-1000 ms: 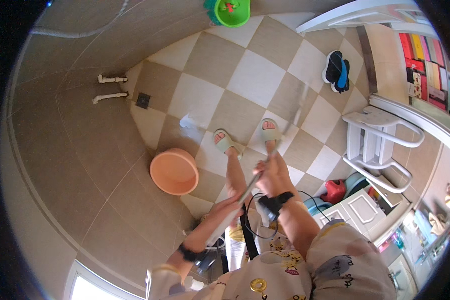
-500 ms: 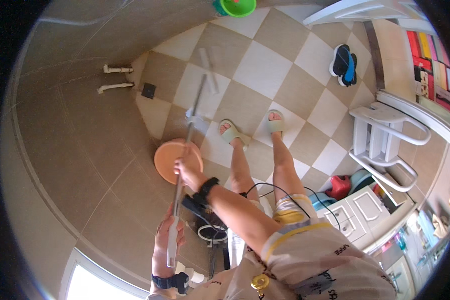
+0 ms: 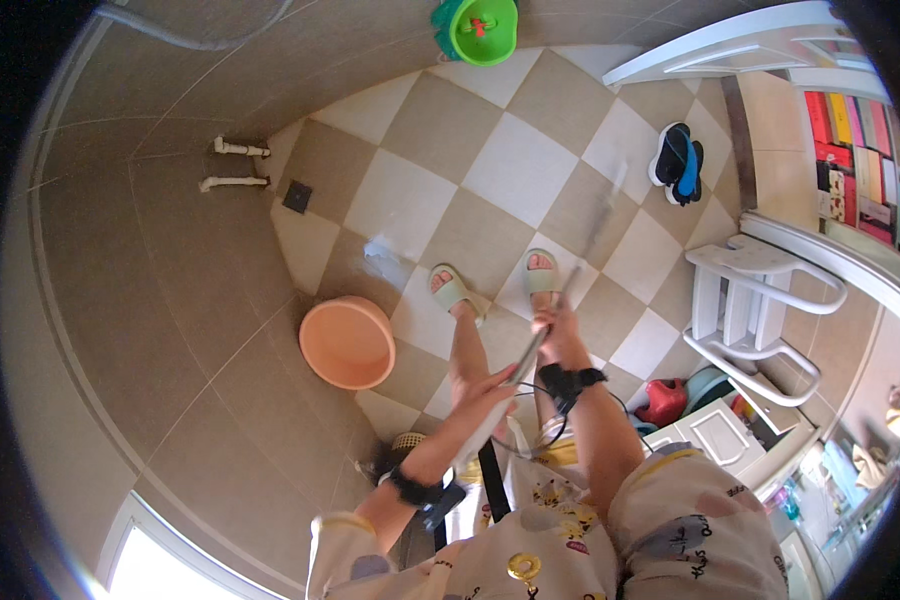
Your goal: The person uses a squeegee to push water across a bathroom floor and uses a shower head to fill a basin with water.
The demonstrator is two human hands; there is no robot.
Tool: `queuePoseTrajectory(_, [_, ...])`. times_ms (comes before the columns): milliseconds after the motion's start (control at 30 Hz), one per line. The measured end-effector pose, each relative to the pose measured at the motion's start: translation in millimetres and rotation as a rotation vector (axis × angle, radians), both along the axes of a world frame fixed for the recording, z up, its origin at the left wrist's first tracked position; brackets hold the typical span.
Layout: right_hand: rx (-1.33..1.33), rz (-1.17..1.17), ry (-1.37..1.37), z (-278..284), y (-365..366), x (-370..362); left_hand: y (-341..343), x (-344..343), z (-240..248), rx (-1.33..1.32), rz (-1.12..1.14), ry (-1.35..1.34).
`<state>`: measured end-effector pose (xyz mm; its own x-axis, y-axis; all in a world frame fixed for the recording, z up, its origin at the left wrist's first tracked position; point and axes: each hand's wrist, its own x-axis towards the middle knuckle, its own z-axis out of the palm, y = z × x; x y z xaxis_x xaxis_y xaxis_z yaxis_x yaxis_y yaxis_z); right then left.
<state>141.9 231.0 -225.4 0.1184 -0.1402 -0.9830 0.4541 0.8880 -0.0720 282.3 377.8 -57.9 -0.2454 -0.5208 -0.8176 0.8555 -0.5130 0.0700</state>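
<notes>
I stand on a checkered tile floor [image 3: 490, 160] in pale green sandals [image 3: 451, 291]. Both hands grip a long-handled mop or squeegee pole [image 3: 550, 315]. My left hand [image 3: 490, 385] holds the white lower grip near my waist. My right hand [image 3: 558, 335] holds the metal shaft further up. The pole slants up and to the right, and its far end is motion-blurred over the tiles near a pair of black and blue slippers [image 3: 676, 163]. Black bands sit on both wrists.
An orange basin [image 3: 347, 342] lies on the floor to my left. A green plastic tub [image 3: 482, 27] stands at the far wall. A white step stool [image 3: 755, 305] and white cabinet [image 3: 715, 435] are on the right, with a red container [image 3: 662, 402] beside them.
Half a second ago the pole pointed up-left over the orange basin; it has swung across to the right, close to where it was a second ago. My hands followed it.
</notes>
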Motion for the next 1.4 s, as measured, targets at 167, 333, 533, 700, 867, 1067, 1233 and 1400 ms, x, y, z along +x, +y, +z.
queuePoseTrajectory(167, [-0.007, 0.041, 0.057, -27.3, 1.0, -6.7, -4.8, 2.3, -34.8, 0.067, -0.093, 0.034])
queuePoseTrajectory(333, [-0.092, 0.210, -0.101, 6.1, 117.0, 125.0, 75.2, 75.1, 64.3, 0.450, 0.199, 0.015])
queuePoseTrajectory(533, [-0.037, 0.521, -0.297, 39.1, 177.3, 243.2, 98.0, 78.8, 98.8, 0.481, 0.496, -0.263])
queuePoseTrajectory(700, [0.133, 0.364, -0.136, 70.3, 129.0, 202.8, 93.0, 64.0, 104.1, 0.404, 0.248, -0.284])
queuePoseTrajectory(867, [-0.081, 0.288, 0.167, 32.0, 8.8, 91.3, 5.8, 31.7, 30.5, 0.150, 0.117, -0.035])
queuePoseTrajectory(1067, [-0.094, 0.163, 0.131, -35.8, -60.3, 58.7, -23.1, 27.7, -43.1, -0.427, 0.029, -0.415])
queuePoseTrajectory(1233, [-0.065, 0.265, 0.042, -24.4, 44.0, 178.6, 42.3, 92.7, 19.5, 0.231, 0.373, 0.151])
queuePoseTrajectory(1400, [-0.129, 0.542, -0.219, 57.1, 114.1, 285.4, 67.6, 120.3, 86.0, 0.372, 0.542, -0.120])
